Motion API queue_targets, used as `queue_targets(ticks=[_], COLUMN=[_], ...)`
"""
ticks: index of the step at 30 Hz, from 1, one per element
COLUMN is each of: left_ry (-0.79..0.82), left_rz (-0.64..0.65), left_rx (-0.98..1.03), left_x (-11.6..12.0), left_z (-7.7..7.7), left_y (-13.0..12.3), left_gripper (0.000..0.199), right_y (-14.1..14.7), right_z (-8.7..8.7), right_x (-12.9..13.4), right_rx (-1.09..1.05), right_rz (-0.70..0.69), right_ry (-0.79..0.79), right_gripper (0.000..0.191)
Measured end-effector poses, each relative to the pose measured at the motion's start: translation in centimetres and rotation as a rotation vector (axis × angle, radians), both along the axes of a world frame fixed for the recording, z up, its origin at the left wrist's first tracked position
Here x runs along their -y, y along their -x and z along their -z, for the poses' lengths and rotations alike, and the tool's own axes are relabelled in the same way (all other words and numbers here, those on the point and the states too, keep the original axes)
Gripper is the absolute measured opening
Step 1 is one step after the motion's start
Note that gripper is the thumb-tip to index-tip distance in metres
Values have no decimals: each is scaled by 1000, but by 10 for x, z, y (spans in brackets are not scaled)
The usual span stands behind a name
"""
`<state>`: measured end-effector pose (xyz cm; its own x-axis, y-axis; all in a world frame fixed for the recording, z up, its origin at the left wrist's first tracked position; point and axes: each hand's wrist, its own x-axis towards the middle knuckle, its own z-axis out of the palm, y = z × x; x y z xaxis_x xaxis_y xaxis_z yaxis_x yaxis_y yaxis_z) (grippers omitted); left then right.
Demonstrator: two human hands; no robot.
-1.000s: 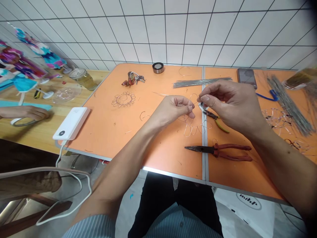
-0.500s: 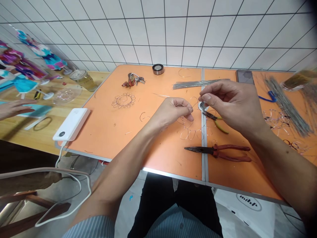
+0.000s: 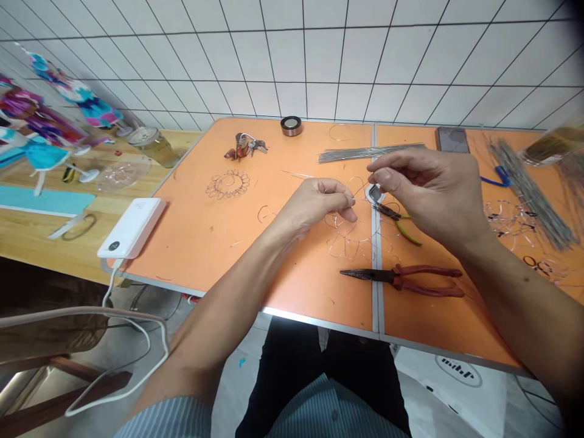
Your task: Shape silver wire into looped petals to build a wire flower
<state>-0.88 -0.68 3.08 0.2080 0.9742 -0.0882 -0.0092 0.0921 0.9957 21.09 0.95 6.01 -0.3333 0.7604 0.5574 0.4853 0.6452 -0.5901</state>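
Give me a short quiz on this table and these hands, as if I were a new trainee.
1. What does the left hand pinch?
A) a looped thin wire
B) a key ring
C) a phone

2. True or false: the long-nose pliers with red handles lie on the table, and the right hand is not touching them.

3. What colour are the handles of the smaller pliers beside the wire?

Key:
1. A
2. True
3. Yellow
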Motion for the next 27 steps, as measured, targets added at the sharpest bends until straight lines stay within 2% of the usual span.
queue_targets(ticks=[5,8,12,18,23,27], left_ry=[8,-6,18,12,2,-7], left_rz=[-30,-90,-181,-224,-250,-258], left_rx=[1,32,95,232,282,297], left_x=[1,-1,-5,-10,-10,-10], left_z=[-2,-1,2,6,7,7], left_y=[-1,-1,1,4,6,6], left_gripper=[8,9,14,22,28,31], right_y=[0,0,0,4,5,6], right_z=[-2,-3,-4,0,-5,-8], right_x=[-2,-2,2,7,13,13], right_rx=[-92,-123,-27,120,295,303], right_rz=[-8,15,39,29,108,133], right_ry=[0,-64,-109,-218,-20,69], right_gripper=[9,13,16,17,24,20])
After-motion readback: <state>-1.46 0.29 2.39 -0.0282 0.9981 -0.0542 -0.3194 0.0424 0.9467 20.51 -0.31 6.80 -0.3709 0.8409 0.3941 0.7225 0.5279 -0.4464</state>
